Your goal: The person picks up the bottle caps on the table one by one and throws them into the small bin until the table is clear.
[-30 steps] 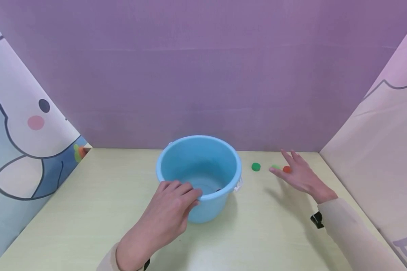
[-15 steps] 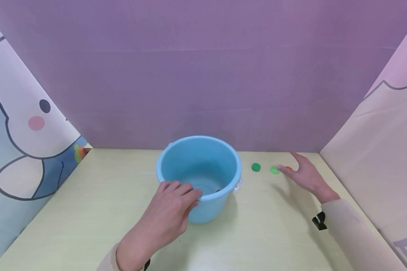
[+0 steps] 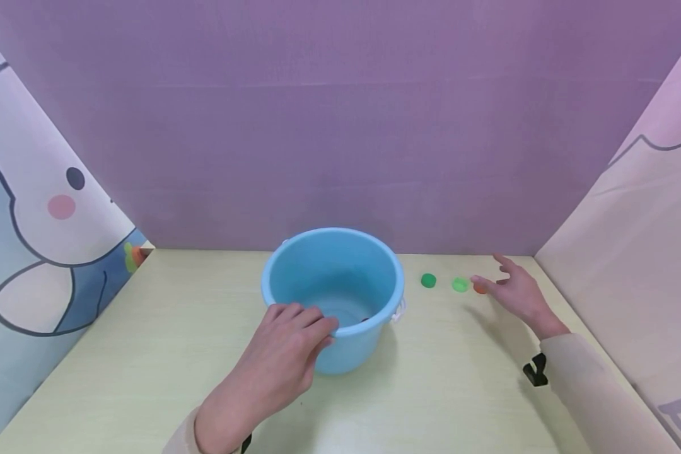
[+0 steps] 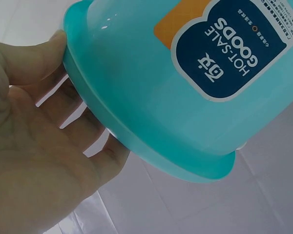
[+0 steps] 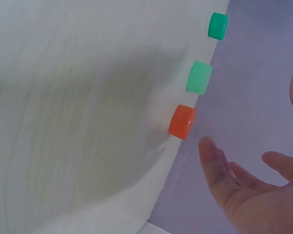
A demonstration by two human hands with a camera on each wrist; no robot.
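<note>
A light blue bucket point(image 3: 332, 277) stands upright in the middle of the table. My left hand point(image 3: 278, 356) grips its near rim, fingers hooked over the edge; the left wrist view shows the thumb and fingers at the bucket's rim point(image 4: 95, 109). To the right lie three bottle caps in a row: a dark green cap point(image 3: 428, 280), a light green cap point(image 3: 460, 285) and an orange cap point(image 5: 182, 122). Beside the orange cap my right hand point(image 3: 519, 293) hovers with thumb and fingers spread, holding nothing. In the head view its thumb partly covers that cap.
A small dark thing point(image 3: 366, 320) lies inside the bucket, mostly hidden by the near rim. The bucket's white handle joint point(image 3: 398, 310) sticks out at the right. A purple backdrop point(image 3: 340, 126) rises behind the pale table point(image 3: 193, 315), with printed panels on both sides.
My right hand has moved right and slightly back towards me, uncovering the light green cap. My left hand and the bucket have stayed still.
</note>
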